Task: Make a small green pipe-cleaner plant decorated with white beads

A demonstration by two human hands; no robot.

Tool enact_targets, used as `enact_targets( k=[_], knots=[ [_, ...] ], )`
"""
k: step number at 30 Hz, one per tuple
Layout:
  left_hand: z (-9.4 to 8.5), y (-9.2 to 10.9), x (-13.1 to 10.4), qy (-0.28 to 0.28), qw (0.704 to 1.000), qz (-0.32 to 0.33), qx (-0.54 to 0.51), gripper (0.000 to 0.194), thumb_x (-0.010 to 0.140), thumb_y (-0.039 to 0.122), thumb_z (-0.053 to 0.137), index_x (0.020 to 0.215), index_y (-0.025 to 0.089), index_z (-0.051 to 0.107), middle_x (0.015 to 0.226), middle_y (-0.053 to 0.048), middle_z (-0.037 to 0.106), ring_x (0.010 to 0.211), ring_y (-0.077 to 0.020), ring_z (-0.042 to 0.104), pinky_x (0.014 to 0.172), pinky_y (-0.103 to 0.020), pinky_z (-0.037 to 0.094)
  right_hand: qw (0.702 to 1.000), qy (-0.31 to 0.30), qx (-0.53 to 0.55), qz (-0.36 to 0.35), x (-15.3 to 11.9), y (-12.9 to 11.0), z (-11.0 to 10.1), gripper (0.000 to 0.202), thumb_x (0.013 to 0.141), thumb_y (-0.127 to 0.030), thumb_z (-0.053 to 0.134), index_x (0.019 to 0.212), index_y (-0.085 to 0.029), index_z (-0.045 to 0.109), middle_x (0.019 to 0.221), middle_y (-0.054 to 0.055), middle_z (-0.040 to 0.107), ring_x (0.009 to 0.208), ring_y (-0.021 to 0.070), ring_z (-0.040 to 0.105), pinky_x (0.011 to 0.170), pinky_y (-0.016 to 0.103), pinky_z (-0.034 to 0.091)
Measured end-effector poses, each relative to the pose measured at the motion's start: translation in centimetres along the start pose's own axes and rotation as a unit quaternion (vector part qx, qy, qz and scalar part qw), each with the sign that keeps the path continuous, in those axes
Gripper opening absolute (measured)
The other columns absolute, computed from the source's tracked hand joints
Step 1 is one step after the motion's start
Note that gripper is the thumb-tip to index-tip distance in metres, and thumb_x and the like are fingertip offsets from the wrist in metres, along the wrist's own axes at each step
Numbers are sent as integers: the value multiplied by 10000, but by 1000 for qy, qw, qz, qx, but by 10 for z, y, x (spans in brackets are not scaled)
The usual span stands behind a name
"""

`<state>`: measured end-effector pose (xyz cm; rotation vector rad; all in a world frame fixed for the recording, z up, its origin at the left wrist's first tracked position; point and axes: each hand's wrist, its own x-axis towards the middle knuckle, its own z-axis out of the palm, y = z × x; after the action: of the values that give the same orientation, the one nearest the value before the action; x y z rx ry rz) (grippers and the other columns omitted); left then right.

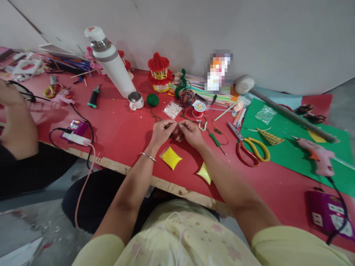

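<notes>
While both hands meet above the red table (133, 136), the left hand (164, 132) and right hand (191, 132) pinch. The gripped item is too small to identify.

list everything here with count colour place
thermos: 1, white, back left
cup: 1, metallic, beside thermos
craft lantern: 1, red, back centre
yarn balls: 2, green and multicoloured, behind hands
bead packet: 1, white, behind hands
thread spool: 1, red, beside beads
filled packets: 2, yellow, before hands
straws: several, mixed, back centre
scissors: 1, red and yellow, right
stick: 1, grey, right
glue guns: 2, pink, each side
extension boxes: 2, purple, each side
sheet: 1, green, right
table: 1, red, underneath
hook tool: 1, green, right of hands
another person's arm: 1, left edge
left hand: 1, bare, centre
right hand: 1, bare, centre
</notes>
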<state>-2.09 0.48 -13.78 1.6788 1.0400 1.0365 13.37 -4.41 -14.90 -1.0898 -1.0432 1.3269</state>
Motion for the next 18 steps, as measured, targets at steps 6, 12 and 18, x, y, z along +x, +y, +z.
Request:
enact_targets(
  k=[6,12,18],
  knots=[
    [0,2,2,37,999,-10,-32,305,911,423,614,795,168,732,694,-7,634,664,-123,562,603,-225,423,1000,0,3,5,0,-1,0,425,865,-610,673,937,-207,557,762,-12,746,502,109,685,435,192,558],
    [-5,6,0,-9,999,18,29,413,908,456,637,614,165,640,587,10,531,584,-107,467,557,-241,358,1000,0,0,0,0,2,-1,424,869,-608,667,942,-208,546,748,-13,745,499,113,684,439,199,563],
    [-8,0,3,-8,1000,-3,12,218,837,370,706,811,164,770,680,1,663,634,-117,547,604,-229,416,1000,-6,-5,-10,0,2,-1,413,876,-597,669,953,-208,554,736,-24,731,499,120,688,439,209,567]
  ],
)
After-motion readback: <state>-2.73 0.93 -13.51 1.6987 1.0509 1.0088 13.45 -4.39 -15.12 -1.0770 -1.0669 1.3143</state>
